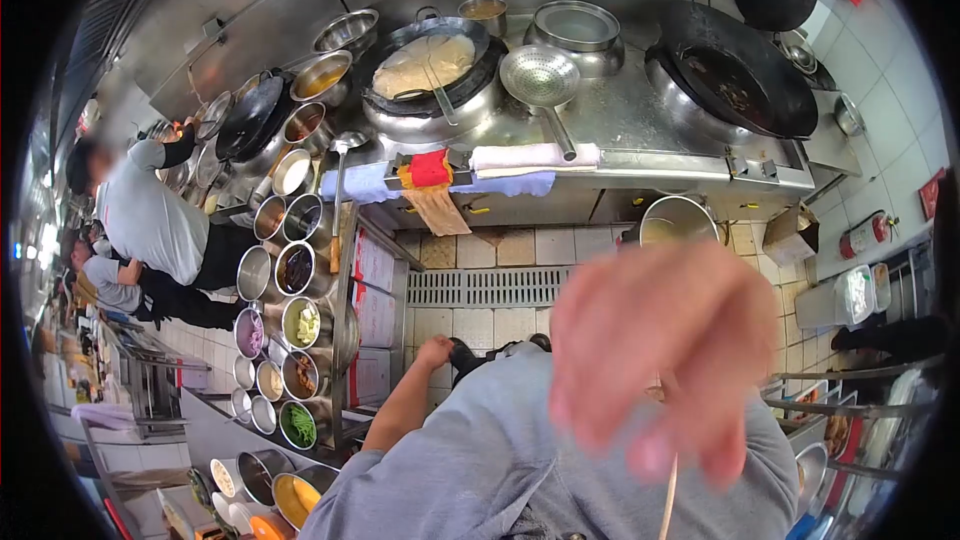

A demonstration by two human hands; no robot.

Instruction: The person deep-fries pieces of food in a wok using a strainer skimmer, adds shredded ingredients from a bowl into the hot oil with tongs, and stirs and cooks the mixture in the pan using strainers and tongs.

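My right hand [665, 360] is raised close to the camera and smeared by motion, with its fingers curled downward. A thin pale strand or stick [668, 505] runs down below the fingers; whether they pinch it is hard to see. Low beside my leg hangs my left hand [433, 352], small in view, its fingers curled in and nothing visible in them. Beyond the right hand stands a round metal pot [680, 208], partly covered by it. A grey shirt [480, 430] covers my torso.
Along the stove lie a wok with pale contents [425, 68], a perforated ladle [540, 80] and a dark wok [735, 90]. Left is a rack with several ingredient pots [300, 323]. Two people in grey shirts [150, 210] stand further left. A floor drain [480, 288] crosses the tiles.
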